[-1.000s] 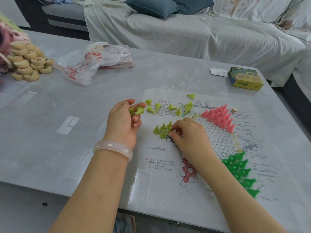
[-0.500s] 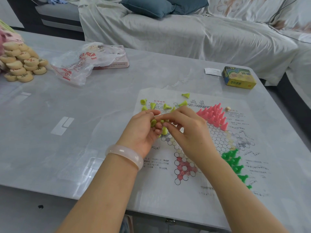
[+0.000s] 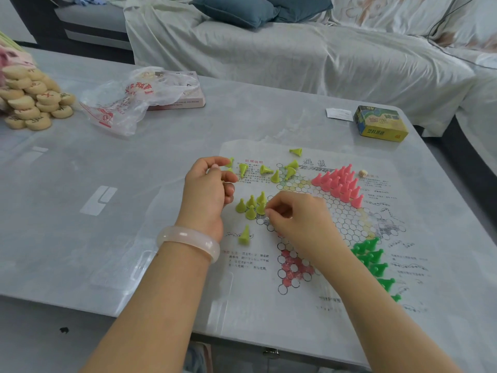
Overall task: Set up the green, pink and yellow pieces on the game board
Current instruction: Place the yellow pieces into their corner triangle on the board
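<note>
Right hand (image 3: 298,219) pinches at the standing yellow pieces (image 3: 251,205) on the game board (image 3: 309,297), whether gripping one I cannot tell. Left hand (image 3: 208,192), fingers curled, holds yellow piece beside them. Pink pieces (image 3: 338,184) far side; green pieces (image 3: 373,261) right.

Glossy plastic pieces (image 3: 337,183), paper board (image 3: 376,297)

The right hand (image 3: 298,222) covers part of the game board (image 3: 336,227) lattice; whatever its fingertips pinch is concealed. The right forearm occludes several green pieces (image 3: 372,261). The left hand (image 3: 208,193) hides its contents. Board print is illegible.
</note>
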A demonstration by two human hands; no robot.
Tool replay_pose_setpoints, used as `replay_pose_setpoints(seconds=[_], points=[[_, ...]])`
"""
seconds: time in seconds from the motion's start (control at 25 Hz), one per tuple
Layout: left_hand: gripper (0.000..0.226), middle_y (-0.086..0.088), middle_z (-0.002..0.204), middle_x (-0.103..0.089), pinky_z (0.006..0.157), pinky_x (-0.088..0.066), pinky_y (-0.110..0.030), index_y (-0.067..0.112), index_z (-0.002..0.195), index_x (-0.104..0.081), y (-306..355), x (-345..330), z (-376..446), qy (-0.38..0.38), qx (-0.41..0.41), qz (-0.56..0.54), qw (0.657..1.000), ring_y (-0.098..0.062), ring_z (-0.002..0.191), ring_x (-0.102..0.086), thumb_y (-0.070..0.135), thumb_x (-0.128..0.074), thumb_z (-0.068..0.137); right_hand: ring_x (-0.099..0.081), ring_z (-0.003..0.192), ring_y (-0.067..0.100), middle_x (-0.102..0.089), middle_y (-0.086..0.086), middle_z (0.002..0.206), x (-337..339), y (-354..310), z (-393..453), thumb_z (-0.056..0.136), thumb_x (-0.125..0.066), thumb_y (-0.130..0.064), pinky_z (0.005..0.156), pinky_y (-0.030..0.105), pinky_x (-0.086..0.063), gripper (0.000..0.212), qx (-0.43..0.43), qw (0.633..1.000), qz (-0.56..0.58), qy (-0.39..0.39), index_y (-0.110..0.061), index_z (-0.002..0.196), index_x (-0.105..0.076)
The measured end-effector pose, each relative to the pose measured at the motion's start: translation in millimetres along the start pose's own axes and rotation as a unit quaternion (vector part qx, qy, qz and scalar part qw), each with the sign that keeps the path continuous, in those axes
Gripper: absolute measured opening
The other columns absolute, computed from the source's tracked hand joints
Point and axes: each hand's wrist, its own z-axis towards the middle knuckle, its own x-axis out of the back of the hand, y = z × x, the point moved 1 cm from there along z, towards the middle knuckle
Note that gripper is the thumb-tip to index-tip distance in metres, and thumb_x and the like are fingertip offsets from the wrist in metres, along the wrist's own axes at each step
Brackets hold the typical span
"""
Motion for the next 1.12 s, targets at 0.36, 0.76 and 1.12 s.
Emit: replay_pose_setpoints(seconds=[0.36, 0.76, 1.12], points=[[0.034, -0.002, 0.058, -0.045, 0.04, -0.023, -0.017, 0.016, 0.078, -0.052, 3.1, 7.2, 4.6, 0.005, 0.004, -0.021, 1.0, -0.008, 0.041, -0.034, -0.001, -0.026, 0.091, -0.049, 0.066, 0.008, -0.056, -0.007, 0.072, -7.1, -21.0, -15.6, 0.087, -0.055, -0.026, 0.067, 0.026, -0.044, 0.013, 0.104, 0.994, -0.029, -0.034, -0.019, 0.093, -0.065], [0.033, -0.002, 0.057, -0.042, 0.034, -0.022, -0.014, 0.014, 0.078, -0.051, 5.8, 19.6, 10.3, 0.024, 0.02, -0.061, 0.998, -0.005, 0.032, -0.033, -0.003, -0.025, 0.087, -0.054, 0.08, 0.023, -0.053, 0.005, 0.09, -43.8, -28.1, -21.8, 0.087, -0.05, -0.012, 0.07, 0.036, -0.045, 0.019, 0.19, 0.976, -0.047, -0.093, -0.018, 0.102, -0.061], [0.032, -0.002, 0.059, -0.043, 0.036, -0.023, -0.016, 0.014, 0.08, -0.052, 5.4, 17.0, 8.3, 0.013, 0.029, -0.06, 0.998, -0.007, 0.038, -0.033, -0.002, -0.026, 0.087, -0.057, 0.067, 0.007, -0.062, -0.013, 0.071, 3.0, -22.5, -17.3, 0.084, -0.052, -0.004, 0.067, 0.028, -0.052, 0.028, 0.08, 0.984, 0.157, 0.023, -0.028, 0.086, -0.068]])
